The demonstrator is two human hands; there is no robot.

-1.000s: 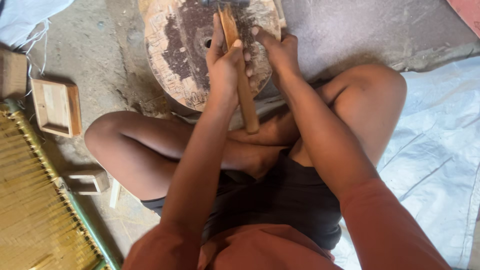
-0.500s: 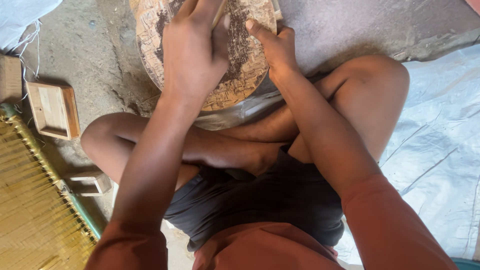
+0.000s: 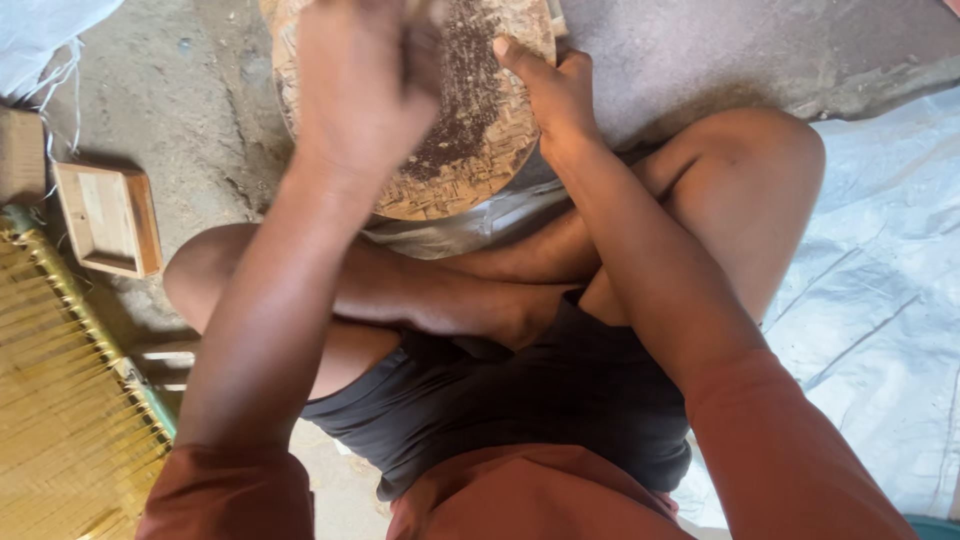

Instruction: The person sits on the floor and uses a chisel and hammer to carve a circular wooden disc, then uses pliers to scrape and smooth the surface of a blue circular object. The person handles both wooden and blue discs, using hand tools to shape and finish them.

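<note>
The round wooden block point(image 3: 470, 140) sits on the floor at 12 o'clock, just past the person's crossed legs. The left hand point(image 3: 360, 80) is above it, blurry, so I cannot tell what its grip holds. The right hand point(image 3: 555, 90) rests on the block's edge, fingers flat. A small wooden tray point(image 3: 108, 218) at 9 o'clock looks empty.
</note>
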